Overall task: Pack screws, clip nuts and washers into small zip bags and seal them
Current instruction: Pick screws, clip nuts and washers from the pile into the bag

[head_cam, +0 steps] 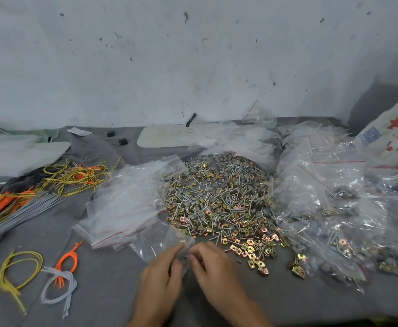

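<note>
Small zip bag (160, 243) sits at near edge of the pile of screws, clip nuts and washers (216, 197), left hand (160, 279) and right hand (214, 272) both pinching its near end, empty bags (127, 201) left of pile, filled bags (335, 220) right, all on grey table (103, 298).

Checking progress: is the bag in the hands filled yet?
Mostly empty: the bag pinched by the left hand and right hand looks clear, with perhaps one clip nut inside.
</note>
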A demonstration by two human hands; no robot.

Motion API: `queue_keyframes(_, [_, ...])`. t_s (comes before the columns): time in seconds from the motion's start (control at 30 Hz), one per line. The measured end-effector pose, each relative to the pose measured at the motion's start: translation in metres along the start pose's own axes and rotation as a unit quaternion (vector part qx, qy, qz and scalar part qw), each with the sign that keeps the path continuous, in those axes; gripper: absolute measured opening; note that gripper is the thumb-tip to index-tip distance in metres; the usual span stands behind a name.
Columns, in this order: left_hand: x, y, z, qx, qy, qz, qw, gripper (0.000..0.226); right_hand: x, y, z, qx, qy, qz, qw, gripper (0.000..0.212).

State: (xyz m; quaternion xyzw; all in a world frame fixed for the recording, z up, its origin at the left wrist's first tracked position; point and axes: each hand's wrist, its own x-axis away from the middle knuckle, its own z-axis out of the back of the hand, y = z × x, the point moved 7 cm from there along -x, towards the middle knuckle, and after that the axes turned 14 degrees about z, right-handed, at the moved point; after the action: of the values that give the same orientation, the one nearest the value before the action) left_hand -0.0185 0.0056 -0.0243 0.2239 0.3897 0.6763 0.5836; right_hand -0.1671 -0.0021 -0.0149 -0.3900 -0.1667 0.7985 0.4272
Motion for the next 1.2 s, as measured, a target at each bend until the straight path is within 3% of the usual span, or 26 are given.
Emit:
queue_keyframes(0.27, [-0.004, -0.009, 0.001, 0.054, 0.0, 0.044, 0.998, 0.039, 0.004, 0.005, 0.009, 0.029, -0.006, 0.005, 1.0, 0.009])
queue_keyframes(0.43, [-0.003, -0.007, 0.001, 0.063, 0.01, 0.053, 0.997, 0.039, 0.008, 0.036, 0.052, 0.13, 0.013, -0.043, 0.99, 0.009])
queue_keyframes(0.57, [-0.003, -0.007, -0.001, 0.061, 0.002, 0.057, 0.997, 0.039, 0.01, 0.061, 0.066, 0.238, -0.067, -0.107, 0.963, 0.024])
queue_keyframes(0.87, [-0.004, -0.008, -0.001, 0.065, -0.005, 0.061, 0.996, 0.041, -0.006, 0.063, 0.053, 0.231, -0.078, -0.059, 0.968, 0.018])
queue_keyframes(1.2, [-0.004, -0.009, -0.002, 0.071, -0.012, 0.047, 0.996, 0.048, -0.018, 0.073, 0.051, 0.231, -0.098, -0.118, 0.961, 0.02])
